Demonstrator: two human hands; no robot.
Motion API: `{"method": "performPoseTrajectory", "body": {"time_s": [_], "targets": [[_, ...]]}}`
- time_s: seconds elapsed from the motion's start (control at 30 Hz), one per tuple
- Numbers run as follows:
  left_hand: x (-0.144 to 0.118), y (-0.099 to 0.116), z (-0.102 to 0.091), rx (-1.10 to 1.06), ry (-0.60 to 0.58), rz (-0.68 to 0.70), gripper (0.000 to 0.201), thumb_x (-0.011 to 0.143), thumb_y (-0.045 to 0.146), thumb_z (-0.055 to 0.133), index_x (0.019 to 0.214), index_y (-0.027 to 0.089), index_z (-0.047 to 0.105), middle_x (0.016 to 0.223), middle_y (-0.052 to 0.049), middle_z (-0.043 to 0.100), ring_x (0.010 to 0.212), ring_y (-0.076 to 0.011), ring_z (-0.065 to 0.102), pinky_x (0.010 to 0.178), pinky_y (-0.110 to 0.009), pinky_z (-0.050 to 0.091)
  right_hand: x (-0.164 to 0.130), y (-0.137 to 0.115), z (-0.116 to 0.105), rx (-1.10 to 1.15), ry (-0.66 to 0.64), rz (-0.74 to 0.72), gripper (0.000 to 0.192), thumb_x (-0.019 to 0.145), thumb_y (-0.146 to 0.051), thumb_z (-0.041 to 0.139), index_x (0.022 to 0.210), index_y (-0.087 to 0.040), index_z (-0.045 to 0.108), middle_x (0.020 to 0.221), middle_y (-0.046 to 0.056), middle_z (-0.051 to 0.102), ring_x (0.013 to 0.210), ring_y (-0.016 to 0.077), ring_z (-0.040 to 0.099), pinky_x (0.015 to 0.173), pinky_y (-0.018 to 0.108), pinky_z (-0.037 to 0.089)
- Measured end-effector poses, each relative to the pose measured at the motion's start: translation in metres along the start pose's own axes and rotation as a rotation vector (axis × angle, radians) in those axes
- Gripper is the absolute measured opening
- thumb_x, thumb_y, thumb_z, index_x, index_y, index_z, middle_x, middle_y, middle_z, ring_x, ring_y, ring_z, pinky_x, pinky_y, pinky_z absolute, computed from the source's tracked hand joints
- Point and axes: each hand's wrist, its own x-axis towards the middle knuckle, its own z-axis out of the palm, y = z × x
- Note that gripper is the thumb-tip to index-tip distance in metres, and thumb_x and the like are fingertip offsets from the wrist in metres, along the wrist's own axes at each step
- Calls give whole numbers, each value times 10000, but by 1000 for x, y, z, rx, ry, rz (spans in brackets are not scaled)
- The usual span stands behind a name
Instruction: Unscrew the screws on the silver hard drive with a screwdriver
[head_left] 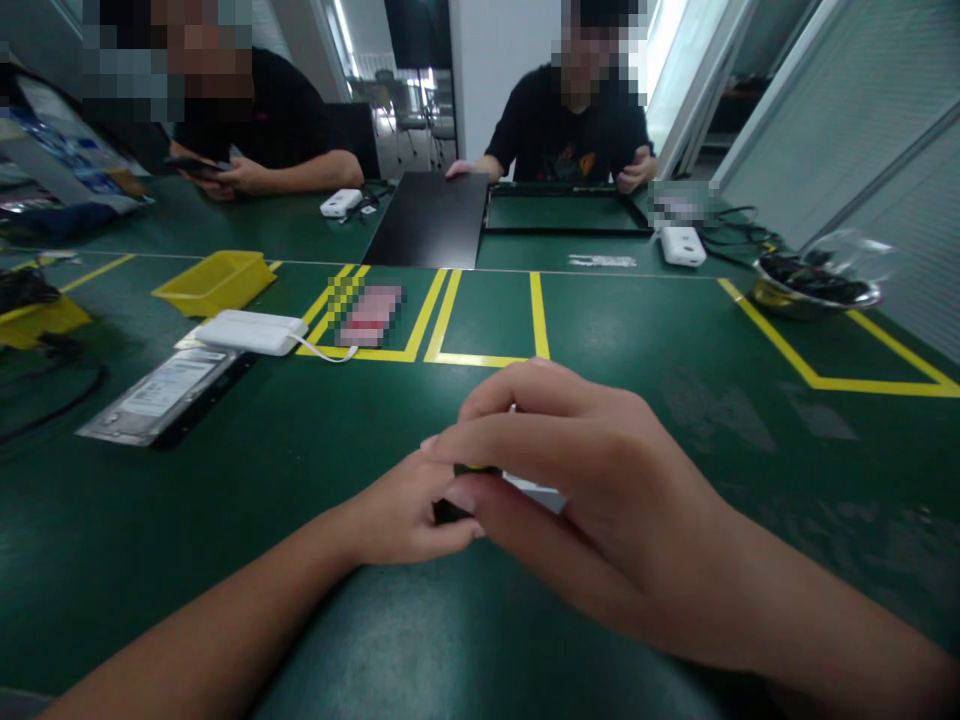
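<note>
Over the green table (360, 650), we pinch a small dark object (478, 469) between the narrowed thumb and fingers of our right hand (600, 480), its long axis hidden, while our left hand (401, 510) sits close on its left, gripping or not we cannot tell.

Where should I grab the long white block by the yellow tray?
I'd pinch the block across its long sides, near the middle, from above: it lies flat, its top bare. The left hand is nearer. Better stay off the right end, where the cable seems to come out.
</note>
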Motion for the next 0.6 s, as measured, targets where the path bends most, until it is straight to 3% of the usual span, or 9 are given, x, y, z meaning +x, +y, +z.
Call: {"method": "performPoseTrajectory", "body": {"time_s": [0.2,0.37,0.47,0.6], "targets": [[-8,-9,11,71,53,-13,207,888,365,531,866,172,600,788,-31,627,782,-180,597,729,-304,513,-4,-8,-13,27,-33,45,329,892,-35,480,1137,-157,662,1161,8,699,1053,106,627,938,223,475],[-4,-6,7,77,37,22,249,886,382,506,932,159,605,814,-39,628,739,-171,590,686,-288,513,-3,-11,-17,27,-81,51,310,906,-39,467,1087,-152,692,1198,36,671,1033,104,635,889,195,498],[0,-5,2,81,3,84,267,889,393,485,858,160,613,847,-52,634,810,-187,599,729,-302,515,-2,-12,-21,71,-138,66,270,926,-66,475,1010,-170,709,1134,40,676,966,109,640,834,210,516],[0,-7,1,98,-24,77,312,888,428,494,750,168,598,859,-52,636,828,-184,585,772,-316,513,-2,-13,-26,83,-175,49,317,927,-62,457,1086,-185,701,1130,42,679,920,104,650,818,210,526]]}}
